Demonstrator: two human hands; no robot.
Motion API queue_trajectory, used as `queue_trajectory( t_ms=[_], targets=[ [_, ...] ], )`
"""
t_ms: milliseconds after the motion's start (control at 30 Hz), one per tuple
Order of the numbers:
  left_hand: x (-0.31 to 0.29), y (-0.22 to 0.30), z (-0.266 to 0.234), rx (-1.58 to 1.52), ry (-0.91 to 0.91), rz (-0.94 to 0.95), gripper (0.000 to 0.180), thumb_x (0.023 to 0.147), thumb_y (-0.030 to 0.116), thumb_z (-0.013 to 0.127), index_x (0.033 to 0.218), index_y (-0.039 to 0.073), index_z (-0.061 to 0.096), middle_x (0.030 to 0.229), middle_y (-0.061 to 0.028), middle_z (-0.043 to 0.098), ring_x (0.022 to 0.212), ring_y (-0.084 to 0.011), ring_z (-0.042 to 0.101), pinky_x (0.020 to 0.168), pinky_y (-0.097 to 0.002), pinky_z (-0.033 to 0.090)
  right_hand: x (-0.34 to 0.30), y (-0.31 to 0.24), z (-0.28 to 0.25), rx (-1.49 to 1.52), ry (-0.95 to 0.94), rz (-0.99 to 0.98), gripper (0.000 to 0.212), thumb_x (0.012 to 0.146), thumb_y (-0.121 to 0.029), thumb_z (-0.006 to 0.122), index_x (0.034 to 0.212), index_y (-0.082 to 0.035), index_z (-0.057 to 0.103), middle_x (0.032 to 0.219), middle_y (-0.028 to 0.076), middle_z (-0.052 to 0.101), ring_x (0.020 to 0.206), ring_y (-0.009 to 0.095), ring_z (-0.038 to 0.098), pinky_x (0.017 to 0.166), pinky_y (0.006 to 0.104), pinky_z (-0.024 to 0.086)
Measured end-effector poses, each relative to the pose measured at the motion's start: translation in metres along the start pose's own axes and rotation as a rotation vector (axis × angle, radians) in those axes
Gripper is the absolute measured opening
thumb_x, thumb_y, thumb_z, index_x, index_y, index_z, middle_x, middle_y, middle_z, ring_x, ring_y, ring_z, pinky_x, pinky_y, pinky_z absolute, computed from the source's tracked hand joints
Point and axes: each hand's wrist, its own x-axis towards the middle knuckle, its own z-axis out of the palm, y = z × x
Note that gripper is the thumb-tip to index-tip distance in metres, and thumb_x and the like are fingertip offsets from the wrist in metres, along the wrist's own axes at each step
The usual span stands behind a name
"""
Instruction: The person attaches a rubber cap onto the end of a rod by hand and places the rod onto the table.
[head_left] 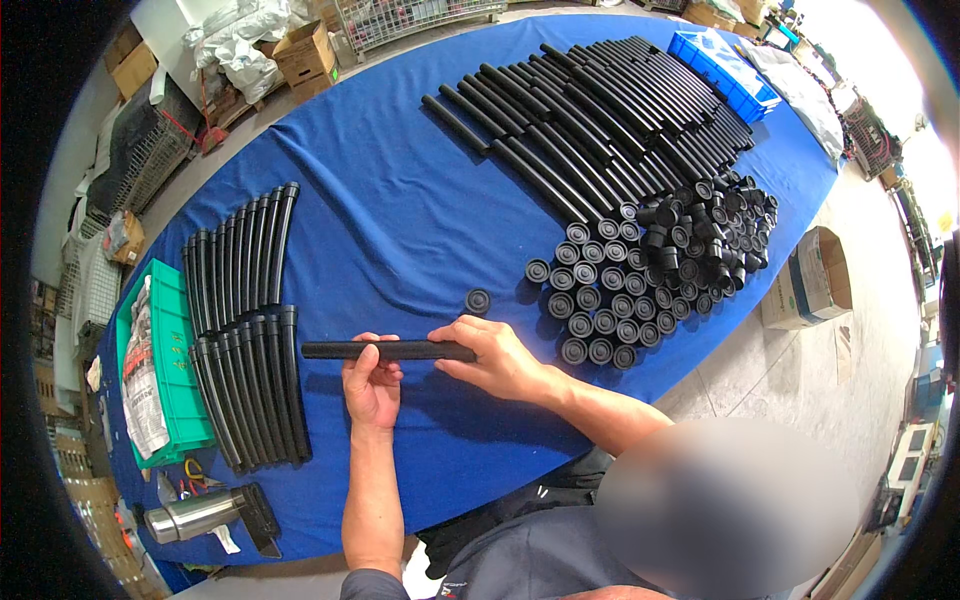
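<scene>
A straight black tube (405, 350) lies level across both hands, above the blue cloth. My left hand (372, 388) grips it from below near the middle, thumb in front and fingers behind. At the tube's right end, my right hand (492, 357) is closed around it; that end is partly hidden by the fingers. A single round black cap (477, 300) rests on the cloth just beyond my right hand. Farther right, a group of black caps (600, 290) stands with ringed faces up, beside a jumbled heap of caps (715, 225).
Many black tubes (600, 110) cover the far right of the blue cloth (350, 190). Capped tubes (250, 385) lie in two rows at left, beside a green crate (185, 400). A steel cylinder (195, 515) is near left, a blue crate (725, 75) far right. A cardboard box (810, 280) stands off the table.
</scene>
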Motion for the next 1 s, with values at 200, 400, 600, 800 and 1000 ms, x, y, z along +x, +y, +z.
queue_trajectory(
  t_ms=[200, 400, 600, 800, 1000],
  targets=[
    [0.0004, -0.0012, -0.0004, 0.007, -0.002, -0.003, 0.016, 0.091, 0.011, 0.065, 0.106, 0.005, 0.063, 0.099, -0.0159, 0.071, 0.067, -0.0158, 0.066, 0.057, -0.0254, 0.058, 0.0002, 0.0001, -0.001, 0.01, -0.041, 0.047, 0.038, 0.081, -0.011, 0.074, 0.115, 0.001, 0.06, 0.093, 0.018, 0.062, 0.08, 0.033, 0.064, 0.069, 0.0399, 0.053],
    [0.0005, -0.0005, 0.0008, 0.014, 0.016, 0.005, 0.015, 0.091, 0.012, 0.066, 0.105, 0.006, 0.063, 0.098, -0.0149, 0.071, 0.066, -0.0155, 0.065, 0.056, -0.0255, 0.057, -0.0007, -0.0019, 0.0028, -0.024, 0.015, -0.013, 0.04, 0.08, -0.012, 0.074, 0.115, 0.0, 0.06, 0.099, 0.019, 0.061, 0.086, 0.035, 0.065, 0.071, 0.0413, 0.054],
    [0.002, -0.0003, 0.0004, 0.009, 0.021, -0.004, 0.015, 0.091, 0.012, 0.066, 0.104, 0.006, 0.063, 0.097, -0.0147, 0.071, 0.066, -0.0157, 0.065, 0.055, -0.0256, 0.056, -0.0006, -0.0014, 0.0005, -0.036, -0.033, 0.02, 0.039, 0.08, -0.013, 0.075, 0.114, 0.0, 0.06, 0.095, 0.019, 0.063, 0.085, 0.035, 0.066, 0.072, 0.0415, 0.054],
    [0.0018, -0.0003, 0.0014, 0.037, 0.013, 0.004, 0.017, 0.091, 0.013, 0.065, 0.106, 0.005, 0.063, 0.098, -0.0147, 0.071, 0.066, -0.0155, 0.065, 0.056, -0.025, 0.057, -0.0005, 0.0025, 0.0007, -0.057, -0.027, 0.036, 0.038, 0.08, -0.014, 0.074, 0.113, 0.0, 0.06, 0.094, 0.02, 0.063, 0.083, 0.035, 0.066, 0.072, 0.0416, 0.053],
    [0.001, -0.0005, 0.0017, 0.031, 0.04, 0.007, 0.016, 0.091, 0.013, 0.066, 0.104, 0.005, 0.063, 0.097, -0.0149, 0.071, 0.065, -0.0155, 0.065, 0.055, -0.0258, 0.056, -0.0007, 0.0032, 0.0019, -0.083, 0.018, 0.007, 0.038, 0.081, -0.013, 0.075, 0.114, -0.002, 0.061, 0.093, 0.016, 0.065, 0.083, 0.032, 0.067, 0.071, 0.0383, 0.054]
  ],
)
